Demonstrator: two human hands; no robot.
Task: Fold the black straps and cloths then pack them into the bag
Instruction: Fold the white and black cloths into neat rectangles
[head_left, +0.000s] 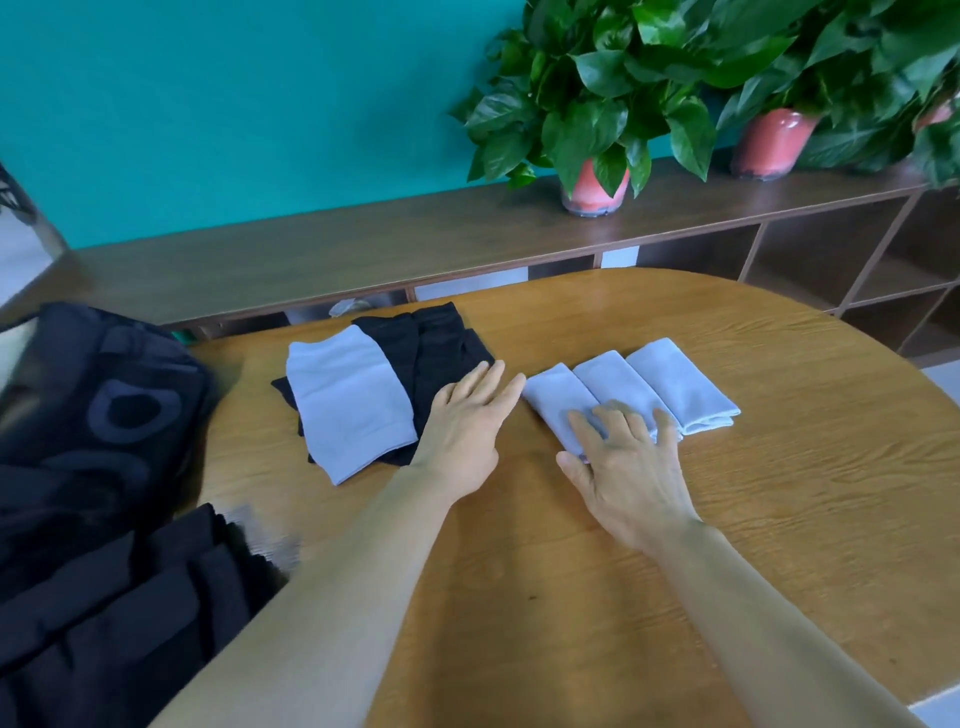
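Note:
Three small folded pale blue cloths (654, 384) lie side by side in a row on the wooden table (779, 467). My right hand (623, 467) lies flat with spread fingers on the near end of the left two cloths. My left hand (467, 421) is open, its fingers resting at the edge of a folded black cloth (436, 353). A larger folded pale blue cloth (348, 400) lies on top of that black pile. The black bag (88, 415) stands at the table's left edge, with more black fabric (130, 597) below it.
Behind the table runs a low dark wooden shelf (363, 249) with potted green plants in pink pots (592, 187) in front of a teal wall. The table's rounded edge curves away at the right.

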